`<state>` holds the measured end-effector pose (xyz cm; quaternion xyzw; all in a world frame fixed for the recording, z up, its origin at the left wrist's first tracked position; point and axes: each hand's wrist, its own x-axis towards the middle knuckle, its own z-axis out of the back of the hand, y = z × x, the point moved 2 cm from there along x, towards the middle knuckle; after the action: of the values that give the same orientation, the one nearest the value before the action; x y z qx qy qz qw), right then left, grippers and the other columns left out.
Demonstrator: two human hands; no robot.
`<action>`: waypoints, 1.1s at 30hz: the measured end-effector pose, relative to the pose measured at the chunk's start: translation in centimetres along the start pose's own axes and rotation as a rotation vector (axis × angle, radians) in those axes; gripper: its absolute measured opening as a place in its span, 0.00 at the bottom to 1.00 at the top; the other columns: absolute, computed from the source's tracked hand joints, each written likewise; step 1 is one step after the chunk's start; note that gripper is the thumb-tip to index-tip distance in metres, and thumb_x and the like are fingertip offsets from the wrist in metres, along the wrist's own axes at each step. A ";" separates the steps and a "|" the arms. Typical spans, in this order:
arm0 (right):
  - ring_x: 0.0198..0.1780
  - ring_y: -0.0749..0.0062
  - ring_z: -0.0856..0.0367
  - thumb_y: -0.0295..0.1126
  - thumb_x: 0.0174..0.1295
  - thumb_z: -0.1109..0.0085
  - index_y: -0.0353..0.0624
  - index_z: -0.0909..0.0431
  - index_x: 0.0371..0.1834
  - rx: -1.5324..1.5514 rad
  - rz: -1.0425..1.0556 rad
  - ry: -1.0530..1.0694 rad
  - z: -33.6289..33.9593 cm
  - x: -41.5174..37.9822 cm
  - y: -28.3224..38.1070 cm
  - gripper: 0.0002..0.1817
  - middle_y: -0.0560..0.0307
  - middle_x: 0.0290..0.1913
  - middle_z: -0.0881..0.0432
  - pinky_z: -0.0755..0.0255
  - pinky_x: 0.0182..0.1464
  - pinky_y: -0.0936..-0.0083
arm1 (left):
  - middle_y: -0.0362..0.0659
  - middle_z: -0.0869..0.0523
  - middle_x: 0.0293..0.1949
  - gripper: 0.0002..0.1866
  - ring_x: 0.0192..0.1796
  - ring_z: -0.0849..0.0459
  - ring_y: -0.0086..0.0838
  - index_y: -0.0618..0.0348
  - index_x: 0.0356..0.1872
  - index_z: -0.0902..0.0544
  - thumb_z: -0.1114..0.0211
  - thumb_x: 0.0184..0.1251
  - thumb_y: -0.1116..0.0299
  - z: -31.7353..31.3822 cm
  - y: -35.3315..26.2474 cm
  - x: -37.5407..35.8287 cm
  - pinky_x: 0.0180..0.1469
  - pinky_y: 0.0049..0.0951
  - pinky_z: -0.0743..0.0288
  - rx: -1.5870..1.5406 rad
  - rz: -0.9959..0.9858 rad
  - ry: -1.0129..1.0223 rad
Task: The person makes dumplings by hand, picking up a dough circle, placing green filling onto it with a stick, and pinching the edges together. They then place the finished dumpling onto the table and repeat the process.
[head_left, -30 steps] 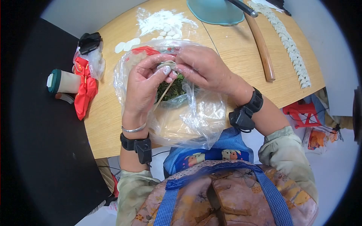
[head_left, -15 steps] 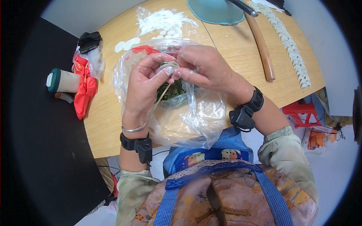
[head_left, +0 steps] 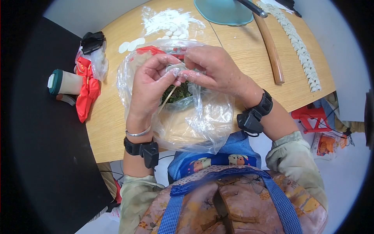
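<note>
Between my floury fingers is a dumpling (head_left: 174,68), a pale folded wrapper whose inside is hidden. My left hand (head_left: 154,76) grips it from the left, thumb across the front. From the right, my right hand (head_left: 212,70) pinches its edge with thumb and curled fingers. Both hands are over a clear plastic bag (head_left: 194,126) that holds dark green chopped filling (head_left: 181,92). A thin wooden stick (head_left: 168,97) leans out of the filling, below my left thumb.
Flour (head_left: 165,22), small dough pieces (head_left: 176,33) and flat wrappers (head_left: 132,45) lie at the back. At right are a rolling pin (head_left: 269,50), a cleaver-like blue-green blade (head_left: 222,11) and a long row of dumplings (head_left: 298,48). A cup (head_left: 66,82) and red bag (head_left: 87,91) stand left.
My left thumb and fingers have shifted slightly against the dumpling, and its edge looks more closed together. My right hand stays pinched almost in the same place.
</note>
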<state>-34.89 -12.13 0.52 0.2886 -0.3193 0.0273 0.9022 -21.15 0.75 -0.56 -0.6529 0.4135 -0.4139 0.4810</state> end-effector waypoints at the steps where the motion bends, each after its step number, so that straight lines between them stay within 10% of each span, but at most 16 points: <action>1: 0.31 0.50 0.23 0.40 0.62 0.38 0.42 0.26 0.30 0.002 0.008 -0.001 -0.1 0.0 0.0 0.13 0.51 0.27 0.22 0.30 0.33 0.62 | 0.43 0.15 0.38 0.09 0.37 0.15 0.21 0.67 0.47 0.21 0.38 0.67 0.80 0.0 0.1 0.0 0.41 0.18 0.20 0.037 0.009 0.006; 33: 0.34 0.50 0.21 0.37 0.65 0.44 0.42 0.28 0.36 0.071 -0.060 -0.043 -0.2 -0.2 0.0 0.10 0.49 0.30 0.22 0.29 0.35 0.61 | 0.46 0.18 0.44 0.12 0.43 0.15 0.25 0.64 0.47 0.28 0.40 0.66 0.84 -0.9 -0.3 0.0 0.45 0.22 0.18 0.035 -0.108 -0.050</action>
<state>-34.95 -12.03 0.25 0.3303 -0.3285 0.0056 0.8848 -21.92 0.55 -0.14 -0.6761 0.3580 -0.4300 0.4794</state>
